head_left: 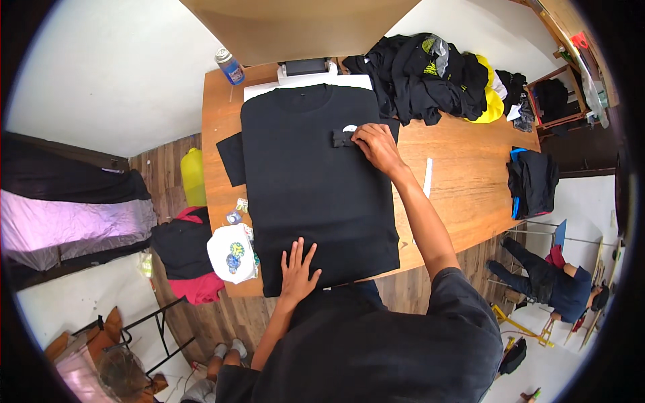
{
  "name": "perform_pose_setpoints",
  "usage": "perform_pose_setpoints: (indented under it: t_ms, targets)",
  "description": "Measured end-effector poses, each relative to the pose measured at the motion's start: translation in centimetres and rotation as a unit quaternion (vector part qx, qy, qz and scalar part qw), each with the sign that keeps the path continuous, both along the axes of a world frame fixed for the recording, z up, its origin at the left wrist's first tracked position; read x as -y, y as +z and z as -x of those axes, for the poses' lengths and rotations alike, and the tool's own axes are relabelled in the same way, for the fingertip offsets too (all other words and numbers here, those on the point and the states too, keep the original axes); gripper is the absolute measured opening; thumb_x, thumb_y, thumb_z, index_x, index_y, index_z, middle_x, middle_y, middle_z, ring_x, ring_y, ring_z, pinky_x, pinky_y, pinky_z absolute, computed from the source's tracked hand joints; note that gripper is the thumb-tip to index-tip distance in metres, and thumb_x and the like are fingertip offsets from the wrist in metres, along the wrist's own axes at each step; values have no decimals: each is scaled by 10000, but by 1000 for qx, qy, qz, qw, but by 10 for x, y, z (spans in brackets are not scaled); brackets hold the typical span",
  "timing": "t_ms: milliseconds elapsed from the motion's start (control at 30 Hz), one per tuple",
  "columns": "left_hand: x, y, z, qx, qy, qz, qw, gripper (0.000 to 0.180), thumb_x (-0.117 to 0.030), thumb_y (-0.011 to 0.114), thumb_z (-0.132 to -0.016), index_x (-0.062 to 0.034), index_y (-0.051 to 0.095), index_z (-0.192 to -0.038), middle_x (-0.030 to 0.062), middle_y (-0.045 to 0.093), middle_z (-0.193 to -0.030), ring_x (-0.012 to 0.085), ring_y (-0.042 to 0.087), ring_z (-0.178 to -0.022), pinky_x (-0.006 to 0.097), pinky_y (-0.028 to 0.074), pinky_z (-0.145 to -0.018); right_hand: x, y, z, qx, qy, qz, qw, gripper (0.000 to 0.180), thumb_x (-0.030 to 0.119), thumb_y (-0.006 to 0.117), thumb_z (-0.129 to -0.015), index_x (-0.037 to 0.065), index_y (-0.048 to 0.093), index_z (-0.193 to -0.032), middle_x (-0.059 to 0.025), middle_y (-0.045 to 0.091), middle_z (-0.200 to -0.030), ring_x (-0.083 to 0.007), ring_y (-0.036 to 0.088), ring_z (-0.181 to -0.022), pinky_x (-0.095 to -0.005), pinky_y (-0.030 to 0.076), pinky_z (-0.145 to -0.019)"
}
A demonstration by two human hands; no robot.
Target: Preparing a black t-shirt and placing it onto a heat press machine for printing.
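Shirt, black, one: I am seeing it (316, 195) lying flat on the wooden table (463, 195), its collar pointing away from the wearer and its hem reaching the near edge. Left hand (295, 272), one: resting open, fingers spreading, palm down on the lower part of the shirt. Right hand (377, 144), one: pinching the right end of a small black block (342, 138) on the upper right of the chest, just below a white mark (349, 128). Sundries I am listing: a spray can (230, 67), standing at the far left corner; a white bundle (225, 250) bearing green and blue designs, sitting left of the shirt; a white strip (428, 176), lying to the right; heaped clothes (403, 84), filling the far side; a folded pile (534, 181), resting at the right end.
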State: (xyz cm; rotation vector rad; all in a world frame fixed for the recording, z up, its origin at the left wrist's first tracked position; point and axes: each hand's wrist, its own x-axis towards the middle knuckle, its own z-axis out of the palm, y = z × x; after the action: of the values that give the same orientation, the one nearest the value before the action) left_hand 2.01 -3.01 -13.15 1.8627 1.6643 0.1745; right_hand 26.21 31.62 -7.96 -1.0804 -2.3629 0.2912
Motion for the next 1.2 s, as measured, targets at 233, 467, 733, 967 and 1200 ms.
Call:
perform_pose_setpoints:
  t_ms: [233, 467, 733, 967, 1200]
  targets:
    - [2, 1, 0, -2, 0, -1, 1000, 782, -327, 659, -887, -169, 291, -1559, 191, 111, -1641, 359, 108, -1518, 562, 80, -1191, 4, -3, 3, -5, -9, 24, 1000, 84, 48, 669, -858, 79, 638, -929, -40, 655, -990, -248, 613, -1010, -358, 405, -880]
    - [1, 1, 2, -1, 1, -2, 1000, 786, -324, 661, -886, -174, 288, -1561, 191, 113, -1640, 361, 112, -1517, 562, 77, -1192, -6, 12, 7, -18, -13, 11, 1000, 83, 46, 669, -855, 80, 646, -927, -29, 660, -990, -236, 615, -1014, -354, 403, -868]
    - [1, 2, 0, 1, 3, -1, 1000, 782, -320, 660, -888, -174, 289, -1560, 189, 116, -1640, 355, 112, -1518, 561, 75, -1194, -15, -6, 6, -3, -6, 22, 1000, 82, 42, 675, -845, 81, 645, -910, -25, 663, -979, -239, 614, -1006, -361, 405, -853]
    - [-1, 2, 1, 1, 3, 1, 1000, 782, -317, 659, -890, -174, 285, -1561, 184, 112, -1641, 348, 107, -1520, 561, 75, -1194, -29, 5, 9, 12, -10, 0, 1000, 92, 27, 675, -836, 83, 657, -907, -20, 648, -970, -227, 608, -1003, -360, 403, -858]
    - [3, 2, 2, 2, 0, 6, 1000, 790, -314, 668, -885, -177, 283, -1562, 182, 104, -1644, 343, 91, -1524, 563, 79, -1193, -22, 1, 7, 27, -30, 37, 998, 125, 28, 672, -837, 98, 658, -939, -18, 648, -977, -233, 614, -1000, -360, 403, -858]
